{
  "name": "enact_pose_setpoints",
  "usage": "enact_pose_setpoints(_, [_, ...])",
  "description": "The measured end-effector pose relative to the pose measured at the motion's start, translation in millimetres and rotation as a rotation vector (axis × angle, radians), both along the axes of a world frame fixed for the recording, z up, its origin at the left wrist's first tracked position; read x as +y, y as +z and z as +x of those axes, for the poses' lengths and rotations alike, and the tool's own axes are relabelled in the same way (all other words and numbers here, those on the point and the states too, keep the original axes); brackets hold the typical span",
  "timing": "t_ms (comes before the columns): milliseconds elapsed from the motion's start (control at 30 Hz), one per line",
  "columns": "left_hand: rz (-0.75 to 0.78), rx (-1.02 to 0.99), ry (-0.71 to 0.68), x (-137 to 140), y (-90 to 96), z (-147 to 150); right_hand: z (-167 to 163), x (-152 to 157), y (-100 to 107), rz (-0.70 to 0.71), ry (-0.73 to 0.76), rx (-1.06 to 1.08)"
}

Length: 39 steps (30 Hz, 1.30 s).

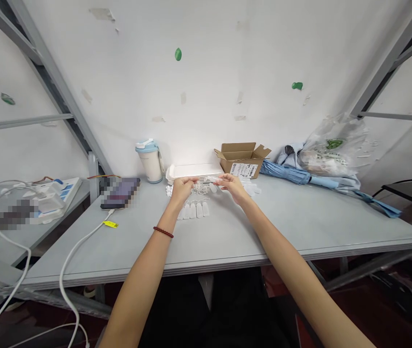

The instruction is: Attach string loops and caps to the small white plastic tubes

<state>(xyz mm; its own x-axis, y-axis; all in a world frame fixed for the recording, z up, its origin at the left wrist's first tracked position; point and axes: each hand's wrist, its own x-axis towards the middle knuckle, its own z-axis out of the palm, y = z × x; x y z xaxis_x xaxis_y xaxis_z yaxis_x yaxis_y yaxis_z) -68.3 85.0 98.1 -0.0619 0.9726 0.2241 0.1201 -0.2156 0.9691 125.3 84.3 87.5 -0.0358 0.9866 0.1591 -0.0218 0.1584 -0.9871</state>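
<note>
Above the middle of the grey table, my left hand [183, 188] is closed in a pinch on thin white string [200, 187], part of a loose tangle. Facing it, my right hand [230, 185] pinches the string's other side, and a small translucent white tag [213, 187] hangs beside its fingertips. Just in front of my hands a row of several white rounded tags [193, 210] lies flat, their strings pointing to the back. More white pieces are partly hidden behind my hands.
Behind my hands stand a white tray [195, 170] and an open cardboard box [244, 162]. A cup [150, 162] and a phone [121, 192] on a white cable are at left. To the right lie a folded blue umbrella [289, 172] and a plastic bag [332, 150].
</note>
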Motion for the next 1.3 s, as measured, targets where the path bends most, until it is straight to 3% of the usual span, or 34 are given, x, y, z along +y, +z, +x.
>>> enact_pose_setpoints(167, [-0.019,-0.093,-0.030,0.0,1.0,-1.5,-1.1,-1.2,0.9,-0.010,0.004,-0.006])
enact_pose_setpoints(367, [-0.059,-0.069,-0.093,-0.6,-1.0,-1.5,-3.3,-1.2,1.1,0.003,0.038,0.018])
enact_pose_setpoints(667, [-0.086,-0.023,-0.051,-9.9,8.7,2.2,-6.3,-6.5,3.2,-0.021,0.064,0.056])
enact_pose_setpoints(933, [-0.069,-0.045,-0.044,-10.1,6.2,3.4,-4.9,-9.4,7.3,-0.010,0.086,0.092])
enact_pose_setpoints(1300, [-0.093,-0.472,-0.228,-10.3,9.1,3.2,-5.2,-6.8,7.4,-0.054,0.068,0.163])
